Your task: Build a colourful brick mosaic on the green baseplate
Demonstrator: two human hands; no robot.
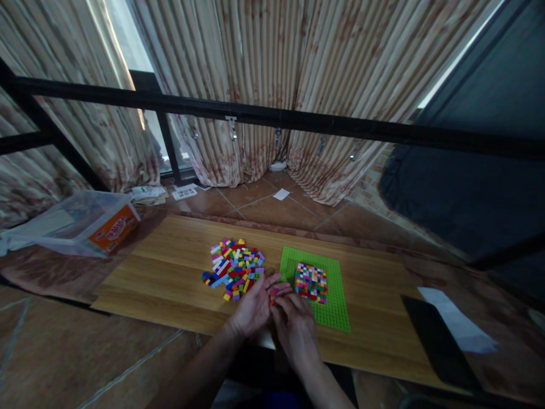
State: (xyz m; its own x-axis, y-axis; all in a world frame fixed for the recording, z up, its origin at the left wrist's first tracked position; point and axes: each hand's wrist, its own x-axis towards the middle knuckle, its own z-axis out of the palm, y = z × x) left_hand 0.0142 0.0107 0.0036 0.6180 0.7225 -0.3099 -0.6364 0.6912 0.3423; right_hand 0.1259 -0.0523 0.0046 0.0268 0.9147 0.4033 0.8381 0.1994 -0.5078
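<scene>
My left hand [254, 305] is turned palm up near the front edge of the wooden board, its fingers stretched to the right. A few small orange-red toy bricks [273, 295] rest in it. My right hand [297, 327] bends over that palm with its fingertips pinched together at the bricks; what exactly lies between them is partly hidden. Just right of the hands is a green baseplate [336, 309] bearing a square block of many-coloured bricks [311, 281]. To the left spreads a loose pile of mixed bricks [238, 267].
The wooden board [157, 272] is low and long. A clear plastic bin [85, 221] with an orange label stands at its far left. A dark flat panel [438, 341] and white paper [460, 324] lie at the right. Behind run a black metal bar [264, 115] and striped curtains [255, 57].
</scene>
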